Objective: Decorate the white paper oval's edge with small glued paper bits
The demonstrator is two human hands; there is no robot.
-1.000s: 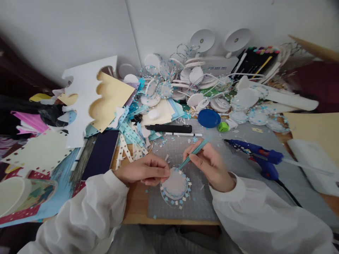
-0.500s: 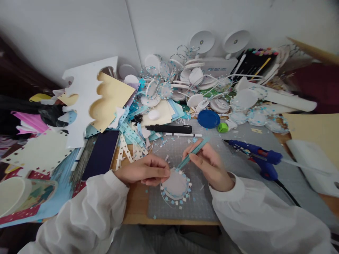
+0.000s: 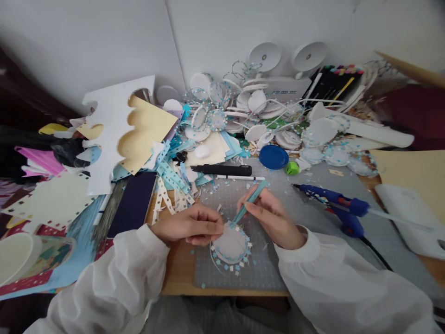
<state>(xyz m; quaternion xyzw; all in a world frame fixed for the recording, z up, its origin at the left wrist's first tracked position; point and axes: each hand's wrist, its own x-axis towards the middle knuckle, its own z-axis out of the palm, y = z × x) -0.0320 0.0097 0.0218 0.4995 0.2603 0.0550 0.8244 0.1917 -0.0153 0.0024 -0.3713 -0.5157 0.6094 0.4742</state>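
A round whitish disc (image 3: 230, 246) rimmed with small blue and white paper stars lies on the grey cutting mat (image 3: 264, 269). My left hand (image 3: 192, 224) pinches the disc's upper left edge. My right hand (image 3: 274, 217) grips teal tweezers (image 3: 247, 205), held like a pen. The tweezer tips touch the disc's top rim, close to my left fingertips.
A blue glue gun (image 3: 335, 206) lies on the mat to the right. Behind the hands are a black marker (image 3: 222, 170), a white pen (image 3: 239, 177), a blue lid (image 3: 273, 157) and a green sharpener (image 3: 292, 168). Paper scraps, punched strips (image 3: 167, 183) and several finished discs crowd the back and left.
My right hand and the tweezers have shifted slightly left and down toward the disc's rim. My left hand has stayed on the disc.
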